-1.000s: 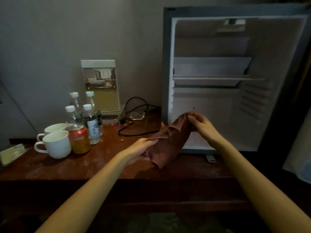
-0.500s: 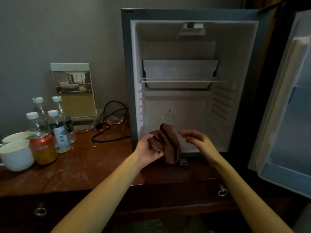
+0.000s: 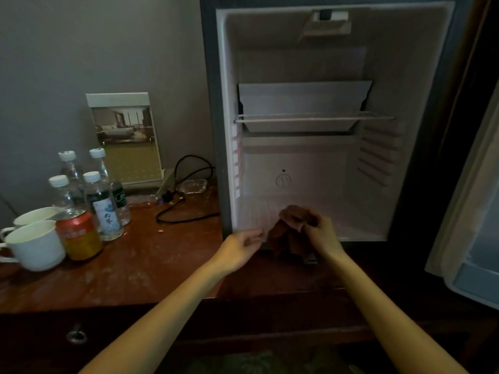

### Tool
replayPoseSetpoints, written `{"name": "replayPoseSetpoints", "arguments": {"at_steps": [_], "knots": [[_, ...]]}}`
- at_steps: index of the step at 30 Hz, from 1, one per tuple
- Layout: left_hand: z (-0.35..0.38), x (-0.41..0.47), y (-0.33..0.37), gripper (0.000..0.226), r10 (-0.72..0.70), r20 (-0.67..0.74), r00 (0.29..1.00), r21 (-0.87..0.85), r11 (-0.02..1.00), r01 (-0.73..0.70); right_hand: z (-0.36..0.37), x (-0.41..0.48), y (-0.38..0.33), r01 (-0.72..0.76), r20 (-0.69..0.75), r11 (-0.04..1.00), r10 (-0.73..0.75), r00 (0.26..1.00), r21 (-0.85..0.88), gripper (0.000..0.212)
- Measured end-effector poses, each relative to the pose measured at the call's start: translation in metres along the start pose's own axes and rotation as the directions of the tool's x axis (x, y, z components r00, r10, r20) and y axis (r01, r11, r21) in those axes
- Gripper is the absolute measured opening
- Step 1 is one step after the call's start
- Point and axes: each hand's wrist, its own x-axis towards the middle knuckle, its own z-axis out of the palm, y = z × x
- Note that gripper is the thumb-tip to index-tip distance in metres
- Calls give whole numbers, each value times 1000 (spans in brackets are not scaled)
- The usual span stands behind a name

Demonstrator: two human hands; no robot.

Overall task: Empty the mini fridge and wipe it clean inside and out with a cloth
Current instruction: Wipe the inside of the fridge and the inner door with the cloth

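Mini fridge point(image 3: 405, 76) open, interior bare: emptying looks done | bottles point(image 3: 102, 201) and can point(image 3: 78, 233) stand left of it | my right hand point(image 3: 321, 233) grips the bunched cloth point(image 3: 283, 236) at its front floor edge | left hand point(image 3: 240, 249) just beside, loosely curled, empty | I judge the wiping inside and out is all to do.

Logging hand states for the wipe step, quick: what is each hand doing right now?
Left hand: open, fingers loosely curled, holding nothing.
Right hand: closed, gripping the brown cloth.
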Motion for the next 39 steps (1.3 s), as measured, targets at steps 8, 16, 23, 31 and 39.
{"name": "replayPoseSetpoints", "arguments": {"at_steps": [8, 16, 23, 31, 39], "knots": [[-1, -21, -27, 49, 454, -50, 890, 716, 638, -285, 20, -4, 5, 306, 236, 853, -222, 946, -424, 59], [7, -15, -39, 45, 486, -85, 870, 789, 566, -238, 42, -5, 20, 537, 414, 643, -350, 840, -545, 41], [16, -12, -34, 45, 492, -130, 861, 785, 582, -214, 68, 34, 17, 465, 427, 710, -251, 869, -529, 32], [13, -9, -37, 48, 471, -120, 874, 769, 601, -218, 105, 93, 20, 341, 375, 716, -120, 919, -609, 30], [11, -10, -32, 45, 454, -122, 882, 765, 609, -208, 101, 91, 20, 347, 412, 773, -122, 903, -531, 25]]}}
